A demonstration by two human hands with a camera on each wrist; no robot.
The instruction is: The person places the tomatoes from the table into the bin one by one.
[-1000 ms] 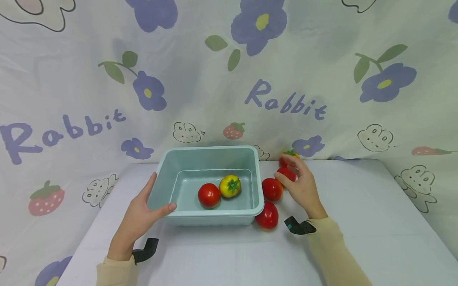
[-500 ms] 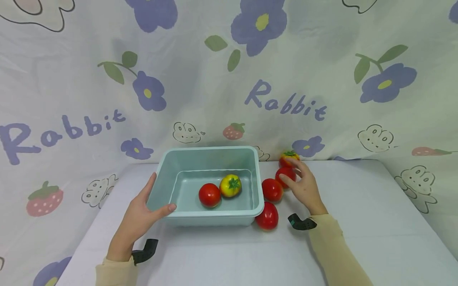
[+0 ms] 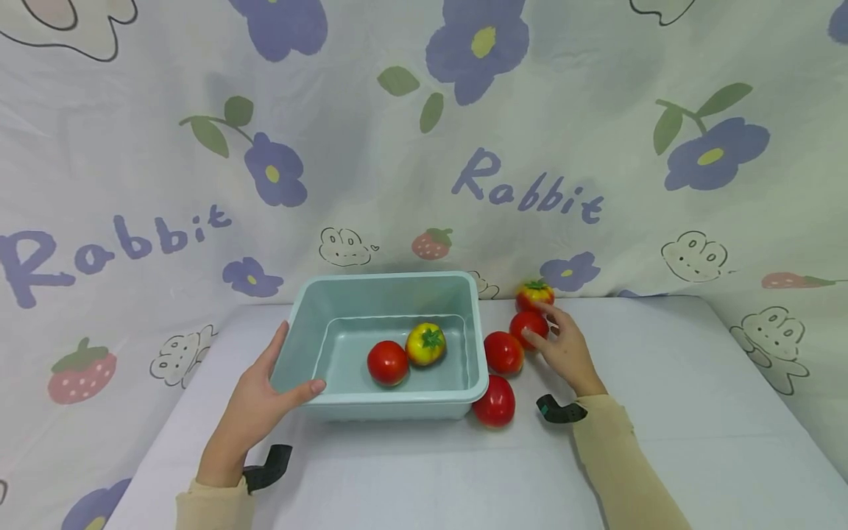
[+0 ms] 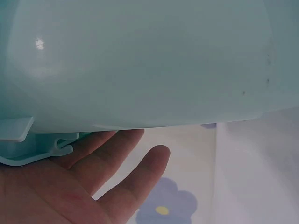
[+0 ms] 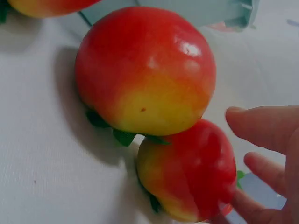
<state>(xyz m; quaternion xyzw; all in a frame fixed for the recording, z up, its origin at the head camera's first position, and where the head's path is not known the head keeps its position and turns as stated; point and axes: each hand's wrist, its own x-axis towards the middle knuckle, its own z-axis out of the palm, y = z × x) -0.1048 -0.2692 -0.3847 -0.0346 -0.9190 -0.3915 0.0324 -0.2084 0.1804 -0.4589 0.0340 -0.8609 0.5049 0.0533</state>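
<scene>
My left hand (image 3: 255, 405) grips the left end of a pale blue-green plastic bin (image 3: 391, 397), thumb over the rim at the near corner and fingers along the outer wall. In the left wrist view, those fingers (image 4: 140, 179) lie beside the bin's side. Inside the bin sit a red tomato (image 3: 387, 362) and a yellow tomato (image 3: 426, 344) with a green calyx. My right hand (image 3: 566, 353) is spread around the right side of a red tomato (image 3: 528, 329). In the right wrist view, its thumb stands apart from that red-yellow tomato (image 5: 194, 172); fingertip contact is unclear.
Along the bin's right side lie more tomatoes: a near one (image 3: 495, 402), a middle one (image 3: 503, 352) and a far red-yellow one (image 3: 534, 294) by the backdrop. A white cloth (image 3: 397, 478) covers the table. Behind it hangs a printed curtain (image 3: 371, 184).
My right hand has shifted slightly right and lower, its thumb drawing back from the tomato. More of the far tomato now shows. The left hand and the bin stay in place.
</scene>
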